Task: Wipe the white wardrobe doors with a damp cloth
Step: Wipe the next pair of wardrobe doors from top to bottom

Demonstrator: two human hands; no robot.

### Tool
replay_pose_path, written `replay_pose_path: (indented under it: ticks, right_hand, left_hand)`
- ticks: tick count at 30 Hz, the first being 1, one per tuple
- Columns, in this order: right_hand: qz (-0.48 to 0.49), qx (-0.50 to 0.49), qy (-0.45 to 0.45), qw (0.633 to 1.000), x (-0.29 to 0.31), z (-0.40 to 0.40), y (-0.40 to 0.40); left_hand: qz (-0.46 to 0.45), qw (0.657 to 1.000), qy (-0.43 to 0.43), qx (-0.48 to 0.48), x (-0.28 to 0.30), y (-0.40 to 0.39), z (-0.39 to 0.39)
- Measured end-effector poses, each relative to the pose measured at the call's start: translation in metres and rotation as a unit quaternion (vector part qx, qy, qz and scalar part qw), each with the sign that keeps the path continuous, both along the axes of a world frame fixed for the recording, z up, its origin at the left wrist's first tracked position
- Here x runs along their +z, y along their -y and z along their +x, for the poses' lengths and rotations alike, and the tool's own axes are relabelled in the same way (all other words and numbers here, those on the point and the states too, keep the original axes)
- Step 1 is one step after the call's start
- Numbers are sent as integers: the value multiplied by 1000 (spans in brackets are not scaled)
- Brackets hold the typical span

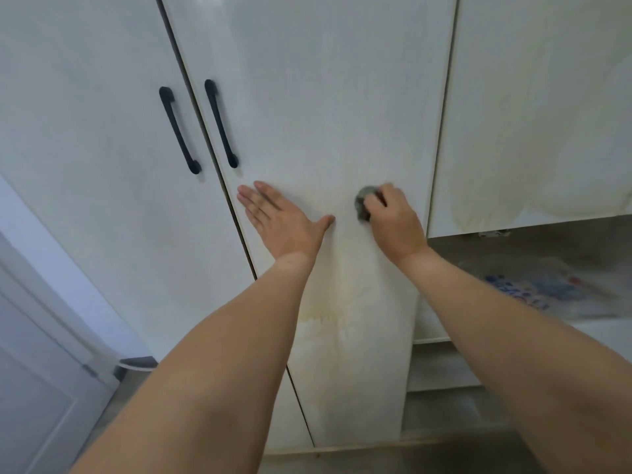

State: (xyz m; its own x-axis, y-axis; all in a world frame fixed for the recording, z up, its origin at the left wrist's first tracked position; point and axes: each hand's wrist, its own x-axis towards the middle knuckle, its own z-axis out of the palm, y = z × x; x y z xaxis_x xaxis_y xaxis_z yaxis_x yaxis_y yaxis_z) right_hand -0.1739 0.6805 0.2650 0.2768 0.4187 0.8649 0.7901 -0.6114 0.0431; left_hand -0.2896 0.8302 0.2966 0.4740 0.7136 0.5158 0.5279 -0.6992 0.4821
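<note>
A white wardrobe door (328, 107) fills the middle of the view, with yellowish stains low down. My left hand (277, 218) lies flat on it with fingers straight, below the black handle (220, 123). My right hand (393, 222) grips a small bunched grey cloth (364, 201) and presses it against the same door, at about the same height as my left hand. Most of the cloth is hidden under my fingers. A second white door (95, 138) with its own black handle (179, 130) stands to the left.
A shorter white door (533, 114) with a stained lower edge hangs at the right, above an open shelf holding a patterned bag (533, 292). A pale room door (37, 388) stands at the far left. Grey floor runs along the bottom.
</note>
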Motion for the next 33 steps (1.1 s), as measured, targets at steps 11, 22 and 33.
replay_pose_path:
  ticks: [11,22,33]
  right_hand:
    - [74,-33,-51,995,-37,-2,16]
    - [92,-6,-76,993,-28,-24,-19]
    - [139,72,88,984,-9,-54,-112]
  left_hand:
    - [17,999,-19,-20,-6,-9,-4]
    - [59,994,-36,-88,-12,-28,-28]
    - [180,973,43,-139,-69,-109,-71]
